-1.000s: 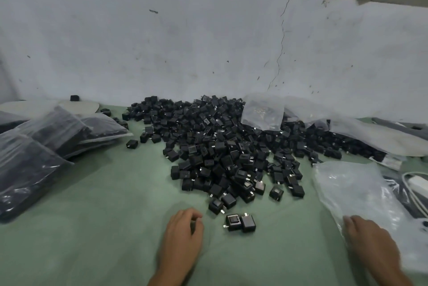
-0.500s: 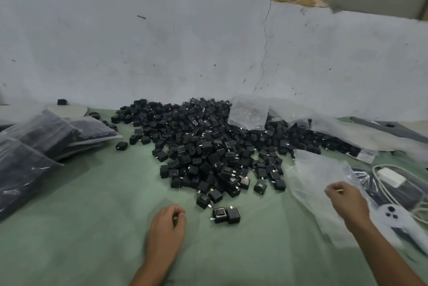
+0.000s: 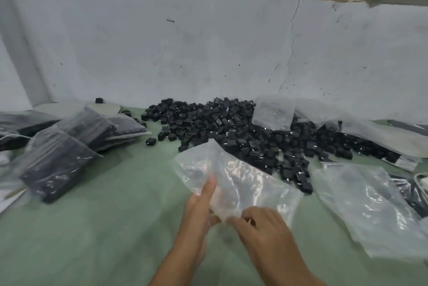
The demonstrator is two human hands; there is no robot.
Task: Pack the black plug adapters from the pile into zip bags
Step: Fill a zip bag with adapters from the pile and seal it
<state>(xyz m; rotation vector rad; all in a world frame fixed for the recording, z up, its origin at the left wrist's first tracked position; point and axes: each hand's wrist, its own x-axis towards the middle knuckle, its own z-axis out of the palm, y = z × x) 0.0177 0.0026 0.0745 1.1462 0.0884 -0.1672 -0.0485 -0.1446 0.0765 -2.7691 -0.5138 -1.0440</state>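
Observation:
A large pile of black plug adapters lies on the green table against the wall. In front of it both my hands hold one clear empty zip bag lifted over the table. My left hand grips the bag's lower left edge, thumb pointing up along it. My right hand pinches the bag's near edge beside the left hand. The bag hides the nearest adapters of the pile.
Filled zip bags of adapters are stacked at the left. A stack of empty clear bags lies at the right, with more plastic on the pile's back. A white cable shows at the right edge.
My right hand took a clear bag from the stack at the right and brought it to the middle. My left hand rose from the table and gripped the same bag.

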